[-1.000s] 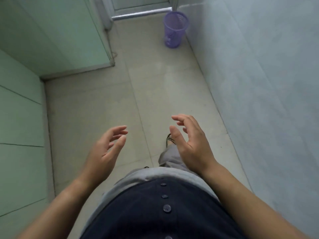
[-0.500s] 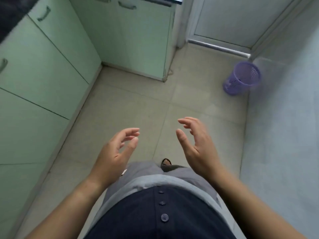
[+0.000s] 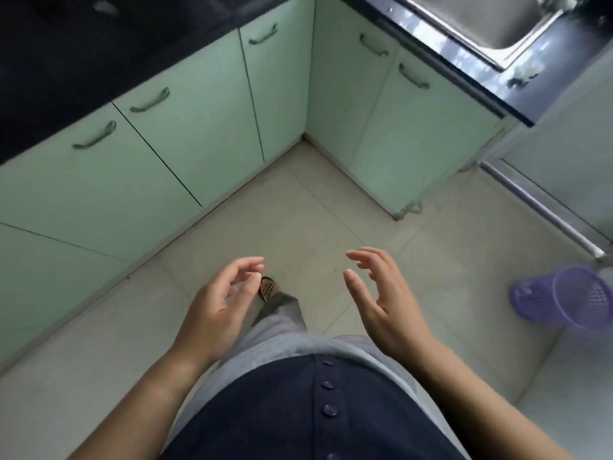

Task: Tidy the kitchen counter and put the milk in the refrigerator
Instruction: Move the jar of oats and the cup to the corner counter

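My left hand [image 3: 217, 302] and my right hand [image 3: 381, 295] hang in front of my waist over the tiled floor, both empty with fingers loosely curled and apart. A dark kitchen counter [image 3: 66, 61] runs along the upper left and turns the corner to the upper right, where a steel sink [image 3: 491, 18] is set in it. No milk and no refrigerator are in view. The counter lies well beyond both hands.
Pale green cabinet doors [image 3: 199, 121] with metal handles stand under the counter and form an inner corner ahead. A purple mesh waste basket [image 3: 564, 298] stands on the floor at the right, near a door threshold rail [image 3: 537, 207]. Beige floor tiles [image 3: 298, 210] lie ahead.
The view has swung left and upward: cabinets, counter and sink have come into view and the purple basket has slid to the right edge. Both hands stay empty and raised.
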A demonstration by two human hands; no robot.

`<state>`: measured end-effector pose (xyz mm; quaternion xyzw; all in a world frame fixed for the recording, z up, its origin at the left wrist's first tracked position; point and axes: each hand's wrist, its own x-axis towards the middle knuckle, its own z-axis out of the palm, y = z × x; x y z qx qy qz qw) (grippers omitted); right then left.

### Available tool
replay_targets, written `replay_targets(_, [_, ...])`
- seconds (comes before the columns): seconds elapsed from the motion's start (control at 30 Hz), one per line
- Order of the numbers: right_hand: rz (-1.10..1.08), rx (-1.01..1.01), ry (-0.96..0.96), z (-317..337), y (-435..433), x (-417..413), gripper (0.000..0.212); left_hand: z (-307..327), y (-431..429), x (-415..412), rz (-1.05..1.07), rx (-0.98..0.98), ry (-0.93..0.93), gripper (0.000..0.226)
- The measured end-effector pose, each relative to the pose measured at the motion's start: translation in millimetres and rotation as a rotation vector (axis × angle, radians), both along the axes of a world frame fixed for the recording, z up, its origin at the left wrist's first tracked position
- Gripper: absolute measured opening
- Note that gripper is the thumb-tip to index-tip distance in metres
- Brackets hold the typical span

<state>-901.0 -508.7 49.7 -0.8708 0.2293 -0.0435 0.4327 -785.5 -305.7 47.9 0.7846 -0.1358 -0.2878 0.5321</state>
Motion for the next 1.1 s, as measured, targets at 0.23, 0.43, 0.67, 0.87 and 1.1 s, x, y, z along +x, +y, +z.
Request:
replay_targets(0.23, [0.105,-0.022,-0.099,25.8,-26.1,169.7,0.050,24.4,-16.6,151.3,0.118,-0.052,-0.117,0.040])
replay_targets(0.43, [0.225,0.010,-0.081,24.4,-29.7,268.8,0.052,18.8,3.1,218.7,0.293,-0.029,-0.071,0.036])
replay_targets(0.67, [0.416,0.058,-0.013,6.1,-28.5,403.7,0.050,2.3,8.4,302.3,0.484,0.036,-0.054,0.043])
replay_targets(0.87, [0.600,0.061,-0.060,18.6,-34.2,557.3,0.046,10.9,0.9,409.3,0.620,0.088,-0.096,0.044])
replay_targets(1.1, [0.772,0.077,-0.006,25.5,-4.4,693.1,0.048,16.4,22.6,502.8,0.671,0.205,-0.125,0.047])
